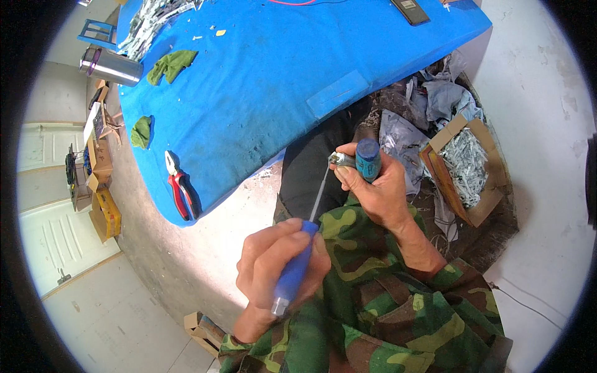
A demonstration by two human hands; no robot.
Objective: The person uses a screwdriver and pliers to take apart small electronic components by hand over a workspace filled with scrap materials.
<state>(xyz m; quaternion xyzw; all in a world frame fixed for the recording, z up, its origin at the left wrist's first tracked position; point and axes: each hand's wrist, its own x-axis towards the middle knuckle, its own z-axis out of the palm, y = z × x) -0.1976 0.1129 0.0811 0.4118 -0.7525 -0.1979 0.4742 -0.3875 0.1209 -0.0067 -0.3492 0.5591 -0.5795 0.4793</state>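
My left hand (273,264) is closed around the blue handle of a screwdriver (295,267). Its long shaft slants up and away, and the tip meets the end of a small pale cylindrical part (342,160). My right hand (384,189) pinches that part between thumb and fingers. A second tool with a thick teal-blue handle (368,160) is also in my right hand, its end pointing up; the rest of it is hidden. Both hands are over my lap, just off the near edge of the blue-covered table (261,93).
On the table lie red-handled pliers (179,186), green cloths (171,66), a steel flask (112,66), a phone (410,10) and a heap of thin metallic pieces (149,28). An open carton (491,152) of silvery pieces stands at right beside grey plastic bags (448,99).
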